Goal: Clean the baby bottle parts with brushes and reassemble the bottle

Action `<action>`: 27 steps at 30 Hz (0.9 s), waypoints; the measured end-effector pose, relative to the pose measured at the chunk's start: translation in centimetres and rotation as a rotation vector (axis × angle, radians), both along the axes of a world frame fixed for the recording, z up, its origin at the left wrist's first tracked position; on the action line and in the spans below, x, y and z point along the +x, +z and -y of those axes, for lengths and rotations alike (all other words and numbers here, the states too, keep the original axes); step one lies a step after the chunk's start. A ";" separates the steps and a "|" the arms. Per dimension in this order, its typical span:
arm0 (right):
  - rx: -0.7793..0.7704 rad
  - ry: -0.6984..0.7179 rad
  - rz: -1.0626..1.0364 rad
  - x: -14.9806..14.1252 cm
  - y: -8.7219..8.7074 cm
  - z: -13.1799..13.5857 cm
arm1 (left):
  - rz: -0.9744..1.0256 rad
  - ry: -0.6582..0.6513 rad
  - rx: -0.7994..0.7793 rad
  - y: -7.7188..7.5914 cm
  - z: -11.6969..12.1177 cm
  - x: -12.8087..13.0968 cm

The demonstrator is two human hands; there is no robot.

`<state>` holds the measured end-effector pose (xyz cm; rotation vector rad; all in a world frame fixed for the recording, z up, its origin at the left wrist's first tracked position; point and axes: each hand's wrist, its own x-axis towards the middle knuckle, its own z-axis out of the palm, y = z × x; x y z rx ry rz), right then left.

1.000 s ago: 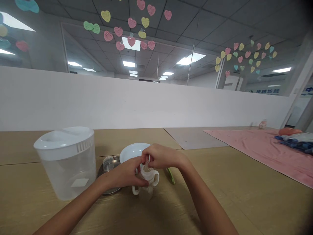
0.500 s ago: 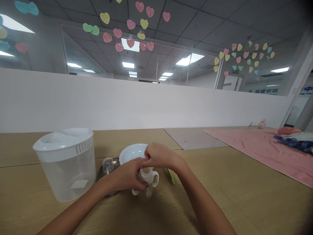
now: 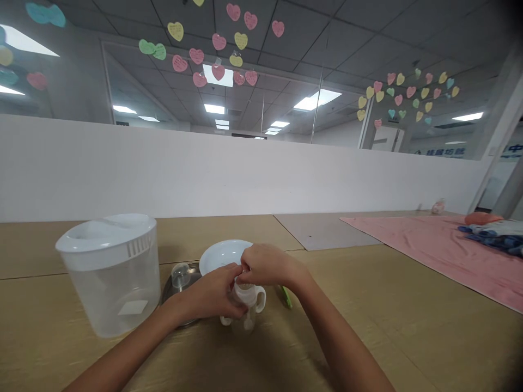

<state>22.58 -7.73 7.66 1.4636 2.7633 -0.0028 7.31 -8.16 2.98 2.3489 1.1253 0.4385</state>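
Note:
A clear baby bottle (image 3: 247, 298) with white side handles stands in front of me, upright as far as I can see. My left hand (image 3: 220, 294) is wrapped round its neck and upper body from the left. Above the bottle's mouth, my right hand (image 3: 267, 265) is closed in a pinch, its fingertips close to the left thumb and fingers. Whatever lies between the right fingertips is hidden. Behind both hands sits a white bowl (image 3: 223, 252), partly covered by them. A clear cap (image 3: 180, 275) rests on a round metal tray (image 3: 194, 268) beyond my left forearm.
A tall translucent bin (image 3: 110, 283) with a white lid stands at the left. Something slim and green (image 3: 287, 298) lies by my right wrist. A pink cloth (image 3: 441, 245) covers the table's right side, with folded fabric (image 3: 496, 234) on it. A white partition (image 3: 245, 174) runs behind.
My right hand has dropped slightly towards the bottle's mouth, which it now covers more. My left hand keeps its hold on the bottle.

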 end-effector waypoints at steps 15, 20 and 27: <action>-0.078 -0.011 0.026 -0.8 -0.7 0.1 | 0.048 -0.059 -0.079 -0.3 -0.3 -0.2; -0.057 -0.102 -0.041 -1.8 -1.8 -0.4 | 0.057 -0.012 -0.114 -0.3 -0.4 -0.1; -0.143 -0.090 -0.060 -1.4 -1.6 -1.0 | 0.014 0.009 -0.094 -0.4 -0.8 -0.3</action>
